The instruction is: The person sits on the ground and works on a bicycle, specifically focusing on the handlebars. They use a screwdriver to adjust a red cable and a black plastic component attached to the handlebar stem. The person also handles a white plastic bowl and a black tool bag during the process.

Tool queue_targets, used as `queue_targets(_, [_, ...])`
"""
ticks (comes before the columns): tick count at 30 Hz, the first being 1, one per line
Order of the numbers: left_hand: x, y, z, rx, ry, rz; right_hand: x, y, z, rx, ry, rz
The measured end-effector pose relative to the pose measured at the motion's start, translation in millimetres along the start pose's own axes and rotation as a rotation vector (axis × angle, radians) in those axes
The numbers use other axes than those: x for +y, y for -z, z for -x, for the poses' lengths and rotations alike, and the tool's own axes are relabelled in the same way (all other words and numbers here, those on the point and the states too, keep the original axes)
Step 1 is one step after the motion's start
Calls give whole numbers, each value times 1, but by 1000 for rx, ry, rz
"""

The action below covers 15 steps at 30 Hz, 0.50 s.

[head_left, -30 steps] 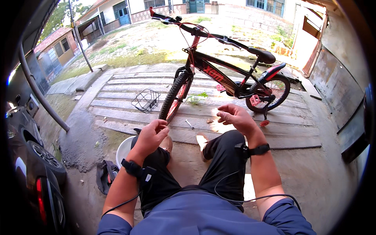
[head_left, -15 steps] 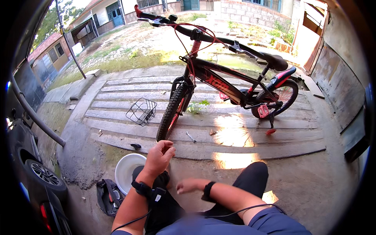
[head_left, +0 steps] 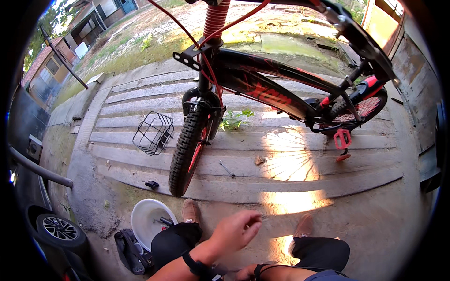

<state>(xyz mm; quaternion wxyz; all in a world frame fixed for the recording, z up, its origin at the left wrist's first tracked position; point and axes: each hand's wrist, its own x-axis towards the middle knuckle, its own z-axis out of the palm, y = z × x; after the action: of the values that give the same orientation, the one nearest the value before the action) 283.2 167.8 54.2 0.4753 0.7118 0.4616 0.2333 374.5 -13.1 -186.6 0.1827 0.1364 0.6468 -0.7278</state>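
My left hand (head_left: 236, 230) hovers over the ground in front of the bicycle, fingers loosely bent. A gap shows between thumb and fingers, with nothing visible in it. Low at the bottom edge, my right hand (head_left: 245, 273) is mostly hidden, its fingers unclear. Neither hand touches the black and red bicycle (head_left: 262, 89), which stands upright ahead. Its knobbly front tyre (head_left: 182, 161) is the part nearest my left hand. Between the wheels, a small wrench (head_left: 227, 169) lies on the slatted paving.
A black wire basket (head_left: 153, 133) lies left of the front wheel, with a small black part (head_left: 151, 185) nearer me. A white basin (head_left: 146, 220) holding dark tools stands beside my left leg, next to a black bag (head_left: 131, 255). A parked car (head_left: 58, 229) borders the left.
The bicycle looks larger and closer. My left hand has moved right and lower; my right hand has dropped toward the bottom edge. My feet and the basin's contents now show.
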Motion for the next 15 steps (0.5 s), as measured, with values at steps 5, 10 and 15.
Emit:
queue_targets(5, [-25,2,-17,-129,103,-65,-5,21,17,-9,-15,-37])
queue_targets(10, [-65,17,-46,55,244,-116,-3,31,38,-6,-62,-35])
queue_targets(15, [-77,26,-77,128,162,-118,22,60,59,65,-111,23])
